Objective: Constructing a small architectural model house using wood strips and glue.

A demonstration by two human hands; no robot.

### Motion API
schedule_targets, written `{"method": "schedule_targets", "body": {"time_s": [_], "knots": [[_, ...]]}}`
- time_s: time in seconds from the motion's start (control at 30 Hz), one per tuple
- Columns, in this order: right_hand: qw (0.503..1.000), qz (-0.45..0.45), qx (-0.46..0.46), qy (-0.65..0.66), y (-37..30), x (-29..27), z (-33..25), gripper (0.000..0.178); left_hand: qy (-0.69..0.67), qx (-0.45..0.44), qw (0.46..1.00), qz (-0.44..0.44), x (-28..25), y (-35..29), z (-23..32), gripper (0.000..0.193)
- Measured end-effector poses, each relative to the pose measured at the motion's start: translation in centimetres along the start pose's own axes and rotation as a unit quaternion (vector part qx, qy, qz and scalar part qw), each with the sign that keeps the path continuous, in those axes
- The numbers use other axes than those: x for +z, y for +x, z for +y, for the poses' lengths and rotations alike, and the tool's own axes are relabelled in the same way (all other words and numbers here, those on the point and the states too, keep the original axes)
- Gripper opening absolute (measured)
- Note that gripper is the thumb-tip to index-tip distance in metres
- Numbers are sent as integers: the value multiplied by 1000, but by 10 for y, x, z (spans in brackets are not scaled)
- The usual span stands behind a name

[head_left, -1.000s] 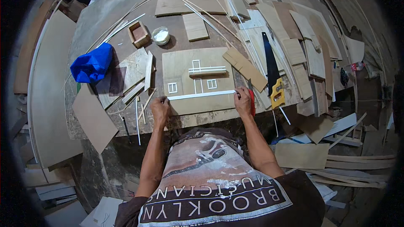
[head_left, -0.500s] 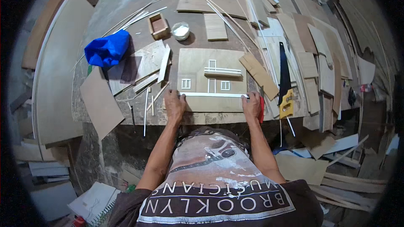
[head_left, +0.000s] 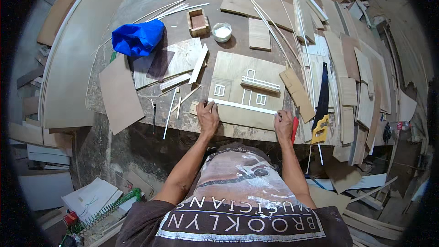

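A thin white strip (head_left: 242, 106) lies across the lower part of a light wooden panel (head_left: 228, 66). The fingers of my left hand (head_left: 208, 120) pinch its left end, and my right hand (head_left: 284, 126) grips the right end. Above the strip, the panel carries small white-framed windows (head_left: 261, 99), a door outline (head_left: 246, 96) and a balcony-like ledge (head_left: 260, 84) with white rails. Just right of my right hand lies a red-handled tool (head_left: 295, 126). A brown wood piece (head_left: 297, 92) rests at the panel's right side.
A handsaw (head_left: 321, 105) with a yellow handle lies at right, beside stacked boards (head_left: 350, 59). Behind the panel are a tub of white paste (head_left: 222, 32), a small wooden box (head_left: 198, 23) and a blue bag (head_left: 138, 38). Loose sticks and a pencil (head_left: 154, 118) lie at left.
The whole view has shifted and tilted, so the bench appears farther right and turned slightly clockwise. Both hands remain at the ends of the white strip.
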State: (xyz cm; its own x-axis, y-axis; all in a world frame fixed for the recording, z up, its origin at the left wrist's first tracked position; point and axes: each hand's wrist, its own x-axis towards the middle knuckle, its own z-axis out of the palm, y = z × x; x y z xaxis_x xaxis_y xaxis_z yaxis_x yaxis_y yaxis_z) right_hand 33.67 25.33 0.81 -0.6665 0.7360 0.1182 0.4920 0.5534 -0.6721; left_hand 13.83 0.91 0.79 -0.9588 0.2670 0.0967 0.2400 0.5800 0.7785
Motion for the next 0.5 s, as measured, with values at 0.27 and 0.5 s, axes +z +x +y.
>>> {"method": "schedule_targets", "body": {"time_s": [0.27,0.5], "knots": [[998,-17,-25,-46,1,-9,3,20,59,-49,995,56,21,9,4,27],[999,2,-39,-13,1,-4,2,20,61,-55,996,47,22,12,-8,27]]}}
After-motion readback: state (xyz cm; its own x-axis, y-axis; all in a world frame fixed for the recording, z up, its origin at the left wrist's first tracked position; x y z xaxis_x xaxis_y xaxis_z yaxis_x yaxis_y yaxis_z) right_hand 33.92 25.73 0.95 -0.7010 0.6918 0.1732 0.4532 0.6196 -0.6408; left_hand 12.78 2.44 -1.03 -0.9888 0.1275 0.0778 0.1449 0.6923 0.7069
